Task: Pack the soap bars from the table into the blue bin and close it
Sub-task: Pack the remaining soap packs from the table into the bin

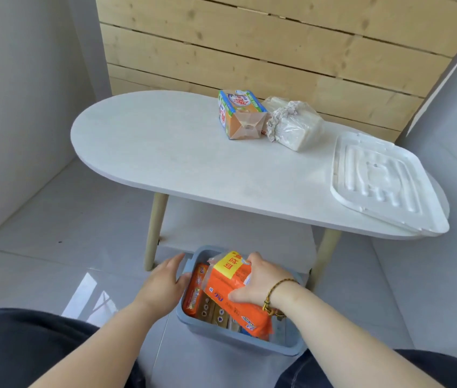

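The blue bin [238, 341] stands open on the floor between my knees, in front of the table. My right hand [261, 284] grips an orange soap pack [231, 287] with a yellow label, held tilted over the bin's opening. Several wrapped soap bars [196, 292] lie inside the bin. My left hand [163, 281] rests against the bin's left rim, fingers spread. On the white oval table [165, 147] remain a blue-and-orange soap pack [240, 114] and a clear-wrapped pale soap bundle [294, 124]. The bin's white lid [384, 183] lies at the table's right end.
The lid overhangs the table's right edge. A lower shelf [235, 233] sits under the tabletop between pale wooden legs [154, 231]. A wooden plank wall stands behind the table, grey tiled floor [53, 219] all around, and my dark trouser legs fill the bottom corners.
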Tool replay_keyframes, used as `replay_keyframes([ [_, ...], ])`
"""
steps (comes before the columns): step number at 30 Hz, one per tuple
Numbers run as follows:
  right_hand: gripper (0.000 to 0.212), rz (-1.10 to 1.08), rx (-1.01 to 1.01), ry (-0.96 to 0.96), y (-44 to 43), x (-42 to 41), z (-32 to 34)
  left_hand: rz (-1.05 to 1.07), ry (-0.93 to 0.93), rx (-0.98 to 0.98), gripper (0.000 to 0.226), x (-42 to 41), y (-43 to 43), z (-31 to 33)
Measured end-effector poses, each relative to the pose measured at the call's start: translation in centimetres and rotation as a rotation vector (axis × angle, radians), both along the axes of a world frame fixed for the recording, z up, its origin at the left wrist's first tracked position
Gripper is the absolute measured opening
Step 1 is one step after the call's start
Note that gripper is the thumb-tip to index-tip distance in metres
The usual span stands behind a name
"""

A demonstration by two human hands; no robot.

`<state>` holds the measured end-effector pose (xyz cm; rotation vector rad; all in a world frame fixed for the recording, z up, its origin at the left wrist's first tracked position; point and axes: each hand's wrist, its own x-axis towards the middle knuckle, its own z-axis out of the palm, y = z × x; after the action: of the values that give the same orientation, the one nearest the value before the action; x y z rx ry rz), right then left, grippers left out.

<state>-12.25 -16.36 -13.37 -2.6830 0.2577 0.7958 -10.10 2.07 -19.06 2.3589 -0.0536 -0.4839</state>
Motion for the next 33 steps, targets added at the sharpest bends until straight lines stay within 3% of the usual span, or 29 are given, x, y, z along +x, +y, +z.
replay_keyframes([
  [6,0.074,-0.307,0.06,0.111,-0.4,1.9,-8.5,-0.017,0.161,0.019,0.052,0.9,-1.0,-3.6],
  [15,0.086,-0.632,0.208,0.098,1.1,3.8,-14.4,0.122,0.294,-0.051,0.055,1.2,-2.5,-7.9],
  [19,0.097,-0.643,0.269,0.072,3.7,4.0,-15.9,0.21,0.326,-0.135,0.051,2.3,-2.7,-8.5],
  [24,0.093,-0.526,0.218,0.08,5.4,3.3,-16.7,0.243,0.352,-0.159,0.047,2.7,-2.3,-8.7],
  [33,0.096,-0.524,0.284,0.143,5.0,3.6,-16.9,0.199,0.329,-0.151,0.052,2.4,-2.4,-8.6],
])
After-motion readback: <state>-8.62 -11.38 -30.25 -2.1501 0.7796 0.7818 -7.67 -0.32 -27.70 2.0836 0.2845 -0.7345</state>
